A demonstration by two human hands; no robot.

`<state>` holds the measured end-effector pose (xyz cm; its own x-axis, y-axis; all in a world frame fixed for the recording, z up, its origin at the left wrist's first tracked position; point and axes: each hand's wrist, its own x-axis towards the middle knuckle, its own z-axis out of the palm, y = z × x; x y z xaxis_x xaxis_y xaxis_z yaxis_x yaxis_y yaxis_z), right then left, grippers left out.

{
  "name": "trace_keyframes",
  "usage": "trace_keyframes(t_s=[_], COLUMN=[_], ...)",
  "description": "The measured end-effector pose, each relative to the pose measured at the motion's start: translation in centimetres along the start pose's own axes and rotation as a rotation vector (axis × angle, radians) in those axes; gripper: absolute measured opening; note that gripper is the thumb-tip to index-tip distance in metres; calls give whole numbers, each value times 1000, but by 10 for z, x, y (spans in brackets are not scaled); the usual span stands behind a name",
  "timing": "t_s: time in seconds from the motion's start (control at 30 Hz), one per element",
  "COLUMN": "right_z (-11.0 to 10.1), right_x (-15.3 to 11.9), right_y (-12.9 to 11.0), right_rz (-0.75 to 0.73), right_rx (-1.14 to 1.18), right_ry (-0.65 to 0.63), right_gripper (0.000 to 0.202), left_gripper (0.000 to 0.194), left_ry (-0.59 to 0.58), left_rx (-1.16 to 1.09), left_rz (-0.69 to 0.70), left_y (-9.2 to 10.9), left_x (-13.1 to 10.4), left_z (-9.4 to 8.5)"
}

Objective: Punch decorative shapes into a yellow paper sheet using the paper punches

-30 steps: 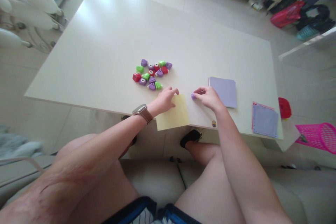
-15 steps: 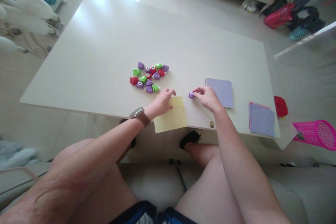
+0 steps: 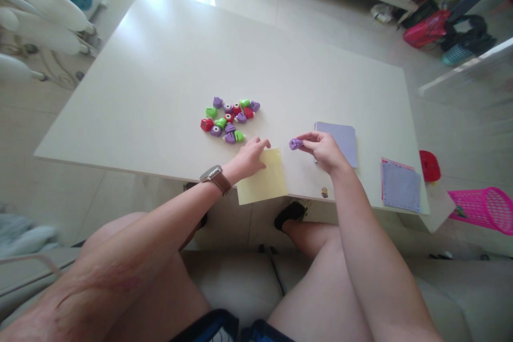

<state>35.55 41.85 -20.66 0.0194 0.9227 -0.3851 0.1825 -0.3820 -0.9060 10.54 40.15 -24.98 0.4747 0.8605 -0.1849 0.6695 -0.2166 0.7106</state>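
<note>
My left hand (image 3: 250,159) rests on a square sheet of yellow paper (image 3: 268,181), fingers apart and slightly curled. The sheet lies at the table's near edge and overhangs it. My right hand (image 3: 323,149) pinches a small purple plastic piece (image 3: 295,144) between thumb and fingers, to the right of the yellow paper. Beyond my left hand lies a cluster of similar small purple, green and red plastic pieces (image 3: 228,117), some with a round white-and-dark spot. A stack of lavender paper (image 3: 340,141) sits partly behind my right hand.
The white table (image 3: 180,64) spans the view. At its right end lies another pile of bluish and pink paper (image 3: 401,184). A small sticker (image 3: 324,192) is near the front edge. A pink mesh basket (image 3: 487,208) stands beyond the right end, with my legs below the table edge.
My right hand has turned the purple piece and shifted it slightly. My left hand stays on the yellow paper. The whole view has shifted a little.
</note>
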Motion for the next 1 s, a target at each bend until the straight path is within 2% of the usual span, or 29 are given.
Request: trace_keyframes(t_s=[0.13,0.27,0.4,0.5,0.6,0.7,0.83,1.0], right_z=[4,7,10,15,21,25,30,34], right_x=[-8,-14,-22,-28,-33,-34,-34,-31], right_y=[-11,-20,-29,-35,-41,-42,-42,-38], right_rz=[20,14,12,-1,-10,-11,-5,-31], right_rx=[170,239,253,267,260,274,294,248], right_ry=[-67,-107,-139,-185,-244,-285,-297,-258], right_gripper=[27,23,19,18,17,16,18,20], left_gripper=[53,47,28,41,55,51,35,28], left_ry=[19,97,254,364,451,510,523,547], left_rx=[78,125,-96,-246,-316,-344,-331,-316], left_rz=[25,87,179,310,437,509,495,480], left_y=[1,10,30,44,50,50,48,49], left_x=[-3,-5,-7,-10,-11,-11,-10,-11], left_z=[0,-5,-14,-19,-21,-20,-19,-19])
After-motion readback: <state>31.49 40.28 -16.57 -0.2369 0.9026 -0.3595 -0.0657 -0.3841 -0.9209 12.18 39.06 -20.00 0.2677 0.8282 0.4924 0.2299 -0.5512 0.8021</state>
